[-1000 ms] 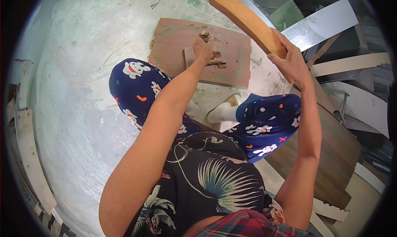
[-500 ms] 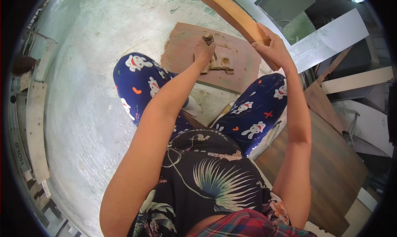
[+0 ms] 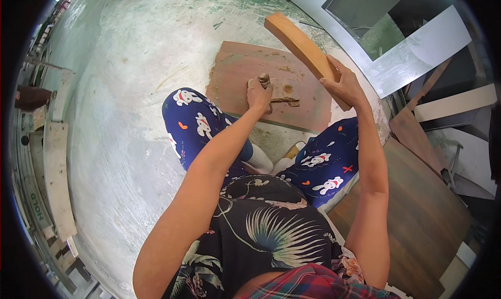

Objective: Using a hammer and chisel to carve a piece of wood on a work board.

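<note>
My left hand is closed round a short tool with a rounded handle, whose lower part the hand mostly hides. It is over a reddish-brown board lying on the floor in front of me. Beside that hand, a small flat piece smeared with brown paste rests on the board. My right hand grips the lower end of a long, slightly curved wooden piece. Tilted up to the left, this piece hangs over the board's right side, its thumb-side face toward the board.
Glossy grey and white panels lie to the right, with mixed offcuts nearer. A wide dark-brown panel lies by my right arm. Pale wooden strips line the left edge. My patterned knees flank the board.
Both hands have come nearer to me relative to the board, the right one bringing the curved wooden piece along. The tool in my left hand has moved from the smeared piece toward its near left side.
</note>
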`<state>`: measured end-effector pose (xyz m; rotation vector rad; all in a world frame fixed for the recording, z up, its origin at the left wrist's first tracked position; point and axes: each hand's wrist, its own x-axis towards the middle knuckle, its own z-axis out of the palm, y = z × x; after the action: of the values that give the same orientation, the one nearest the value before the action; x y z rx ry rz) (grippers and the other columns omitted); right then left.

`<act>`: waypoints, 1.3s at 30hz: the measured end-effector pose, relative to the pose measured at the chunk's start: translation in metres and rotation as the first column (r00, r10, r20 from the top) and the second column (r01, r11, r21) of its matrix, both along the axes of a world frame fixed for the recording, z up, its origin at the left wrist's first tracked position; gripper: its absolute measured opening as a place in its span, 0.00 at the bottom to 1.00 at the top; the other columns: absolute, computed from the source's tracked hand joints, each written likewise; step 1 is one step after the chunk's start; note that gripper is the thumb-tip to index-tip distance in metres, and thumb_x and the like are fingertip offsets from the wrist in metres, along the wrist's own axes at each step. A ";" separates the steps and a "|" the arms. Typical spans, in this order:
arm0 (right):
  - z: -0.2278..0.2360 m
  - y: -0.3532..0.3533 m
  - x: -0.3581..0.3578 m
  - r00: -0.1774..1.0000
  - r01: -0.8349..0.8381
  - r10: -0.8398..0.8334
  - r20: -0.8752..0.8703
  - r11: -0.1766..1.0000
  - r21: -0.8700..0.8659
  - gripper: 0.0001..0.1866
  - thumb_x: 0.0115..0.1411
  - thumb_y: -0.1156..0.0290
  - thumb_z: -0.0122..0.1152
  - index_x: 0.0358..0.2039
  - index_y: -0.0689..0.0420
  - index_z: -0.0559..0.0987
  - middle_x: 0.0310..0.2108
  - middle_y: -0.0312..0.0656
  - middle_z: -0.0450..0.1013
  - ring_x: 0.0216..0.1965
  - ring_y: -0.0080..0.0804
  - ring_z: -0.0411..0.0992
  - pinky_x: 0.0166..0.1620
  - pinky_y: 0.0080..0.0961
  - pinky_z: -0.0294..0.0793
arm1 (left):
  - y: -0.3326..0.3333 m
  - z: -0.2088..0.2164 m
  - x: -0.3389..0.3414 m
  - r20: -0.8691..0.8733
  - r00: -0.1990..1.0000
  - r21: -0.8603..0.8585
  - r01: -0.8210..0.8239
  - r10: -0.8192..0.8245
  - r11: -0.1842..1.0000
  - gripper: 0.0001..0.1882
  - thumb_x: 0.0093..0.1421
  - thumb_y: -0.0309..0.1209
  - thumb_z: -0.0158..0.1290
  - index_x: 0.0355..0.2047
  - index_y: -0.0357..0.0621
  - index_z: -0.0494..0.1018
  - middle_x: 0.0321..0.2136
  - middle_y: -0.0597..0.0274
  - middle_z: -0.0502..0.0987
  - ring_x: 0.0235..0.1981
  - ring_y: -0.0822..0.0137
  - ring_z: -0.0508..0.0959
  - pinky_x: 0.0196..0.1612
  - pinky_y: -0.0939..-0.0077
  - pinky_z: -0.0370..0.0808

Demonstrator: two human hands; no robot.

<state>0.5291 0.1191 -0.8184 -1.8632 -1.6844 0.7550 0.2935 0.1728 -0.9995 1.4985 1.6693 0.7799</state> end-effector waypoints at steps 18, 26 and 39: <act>-0.018 0.011 0.016 0.996 0.076 -0.078 -0.047 0.996 -0.040 0.42 0.48 0.60 0.68 0.64 0.56 0.66 0.55 0.55 0.71 0.56 0.46 0.71 0.59 0.32 0.67 | 0.041 0.005 0.006 -0.054 0.998 0.259 0.056 -0.043 0.964 0.22 0.51 0.35 0.63 0.42 0.37 0.69 0.40 0.41 0.75 0.44 0.42 0.75 0.46 0.54 0.73; -0.012 0.012 0.015 0.989 0.123 -0.119 -0.082 0.992 0.043 0.43 0.47 0.60 0.69 0.63 0.59 0.66 0.56 0.55 0.71 0.56 0.46 0.71 0.59 0.32 0.68 | 0.043 0.048 0.031 0.105 0.994 0.202 0.019 -0.041 0.979 0.18 0.51 0.31 0.63 0.37 0.34 0.71 0.32 0.43 0.78 0.37 0.44 0.79 0.42 0.57 0.74; -0.009 0.004 0.007 0.986 0.150 -0.143 -0.089 0.985 0.083 0.44 0.46 0.59 0.69 0.63 0.60 0.66 0.54 0.56 0.72 0.55 0.45 0.72 0.58 0.32 0.69 | 0.044 0.015 0.041 0.158 0.987 0.217 -0.025 -0.010 0.976 0.17 0.52 0.30 0.64 0.37 0.34 0.71 0.31 0.42 0.78 0.36 0.44 0.79 0.41 0.58 0.74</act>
<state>0.5358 0.1228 -0.8279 -1.8454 -1.4874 0.6762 0.3347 0.2167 -0.9850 1.5334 1.5104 1.0873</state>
